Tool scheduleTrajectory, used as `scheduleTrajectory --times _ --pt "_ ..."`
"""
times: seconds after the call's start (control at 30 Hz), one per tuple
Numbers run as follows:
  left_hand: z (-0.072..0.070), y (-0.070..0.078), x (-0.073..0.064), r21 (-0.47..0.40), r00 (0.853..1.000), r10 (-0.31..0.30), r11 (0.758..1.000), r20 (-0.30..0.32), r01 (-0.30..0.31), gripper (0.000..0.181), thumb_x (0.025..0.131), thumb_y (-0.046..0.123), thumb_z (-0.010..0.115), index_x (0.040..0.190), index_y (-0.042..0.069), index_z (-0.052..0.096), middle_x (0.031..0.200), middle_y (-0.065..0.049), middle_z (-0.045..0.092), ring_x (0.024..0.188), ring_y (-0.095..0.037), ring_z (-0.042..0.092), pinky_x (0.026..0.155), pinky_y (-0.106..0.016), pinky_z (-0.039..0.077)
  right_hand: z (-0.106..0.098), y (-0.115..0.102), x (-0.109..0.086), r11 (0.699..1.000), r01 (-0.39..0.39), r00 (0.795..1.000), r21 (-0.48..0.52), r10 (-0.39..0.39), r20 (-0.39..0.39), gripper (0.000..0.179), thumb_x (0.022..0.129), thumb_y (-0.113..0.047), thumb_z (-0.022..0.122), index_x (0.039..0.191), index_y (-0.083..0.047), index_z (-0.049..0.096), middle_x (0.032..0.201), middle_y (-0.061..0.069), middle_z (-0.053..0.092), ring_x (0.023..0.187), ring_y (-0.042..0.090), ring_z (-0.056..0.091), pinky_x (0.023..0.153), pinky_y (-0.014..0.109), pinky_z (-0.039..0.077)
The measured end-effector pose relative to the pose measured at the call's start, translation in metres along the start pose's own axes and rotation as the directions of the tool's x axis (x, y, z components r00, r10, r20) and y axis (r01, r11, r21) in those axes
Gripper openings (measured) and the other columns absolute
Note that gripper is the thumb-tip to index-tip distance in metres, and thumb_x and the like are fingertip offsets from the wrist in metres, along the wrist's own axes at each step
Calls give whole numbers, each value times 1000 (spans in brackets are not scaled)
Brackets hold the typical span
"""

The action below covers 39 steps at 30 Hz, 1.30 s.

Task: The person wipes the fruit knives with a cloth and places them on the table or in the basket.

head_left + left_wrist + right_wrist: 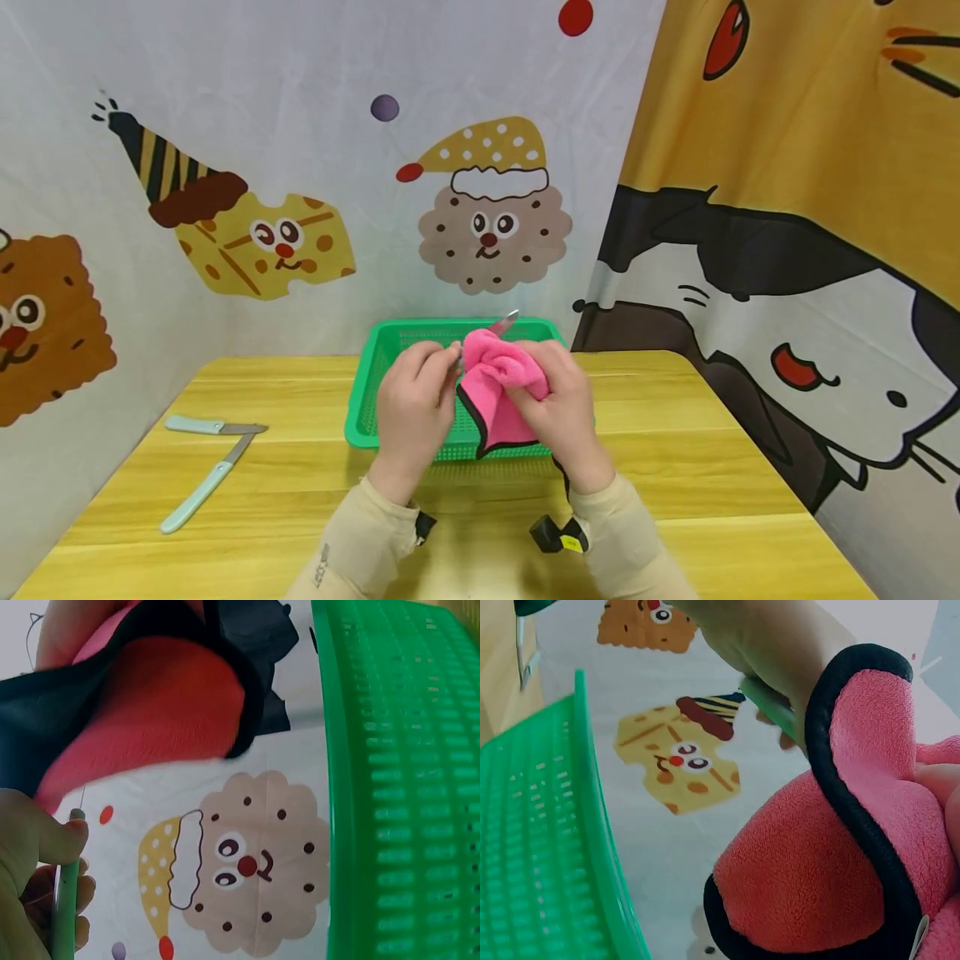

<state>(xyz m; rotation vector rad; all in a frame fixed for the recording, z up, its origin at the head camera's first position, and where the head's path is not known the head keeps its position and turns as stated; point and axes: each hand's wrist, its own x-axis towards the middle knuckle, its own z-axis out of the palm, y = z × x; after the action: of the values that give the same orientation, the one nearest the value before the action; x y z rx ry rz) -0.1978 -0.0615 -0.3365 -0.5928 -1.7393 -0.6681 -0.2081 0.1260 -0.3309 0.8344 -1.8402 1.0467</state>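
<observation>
My left hand (415, 404) grips a knife by its pale green handle (66, 907). Its blade (507, 322) runs up behind a pink cloth (495, 404) with black edging, and only the tip shows past the cloth. With thumb and fingers, my right hand (564, 408) holds the bunched cloth against that blade, so most of the metal is hidden. Both hands are over a green plastic basket (363, 404). In the right wrist view the cloth (802, 877) hangs in a loose fold beside the basket's wall.
Two knives with mint handles lie at the left of the wooden table: an upper knife (193, 425) and a lower knife (198, 496), their blades meeting at the tips. Behind the table hangs a cartoon-printed curtain (300, 108).
</observation>
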Motion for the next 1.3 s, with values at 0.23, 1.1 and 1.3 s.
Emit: scheduleTrajectory --times 0.23,1.1,1.3 --pt "1 5 -8 -52 998 -42 998 47 44 13 79 -10 63 87 0 62 94 -14 63 83 -31 63 71 -44 55 12 -6 -6 999 -43 998 20 42 42 42 93 -49 64 107 -10 71 97 5 67 87 20 59 68 28 45" --pt "-9 3 -13 -49 1000 27 998 -5 -27 11 85 1 75 95 0 70 89 -12 63 75 -28 62 63 -41 53 -16 6 1 986 -118 990 -121 108 -91 26 80 -14 82 104 -8 72 94 8 65 87 21 56 69 31 44" --pt "-13 -2 -10 -49 1000 27 998 -10 -27 12 85 1 74 96 0 70 89 -13 62 73 -29 61 61 -42 52 -25 9 3 984 -138 983 -115 121 -141 28 78 -10 83 103 -6 71 94 9 64 87 22 55 70 30 41"
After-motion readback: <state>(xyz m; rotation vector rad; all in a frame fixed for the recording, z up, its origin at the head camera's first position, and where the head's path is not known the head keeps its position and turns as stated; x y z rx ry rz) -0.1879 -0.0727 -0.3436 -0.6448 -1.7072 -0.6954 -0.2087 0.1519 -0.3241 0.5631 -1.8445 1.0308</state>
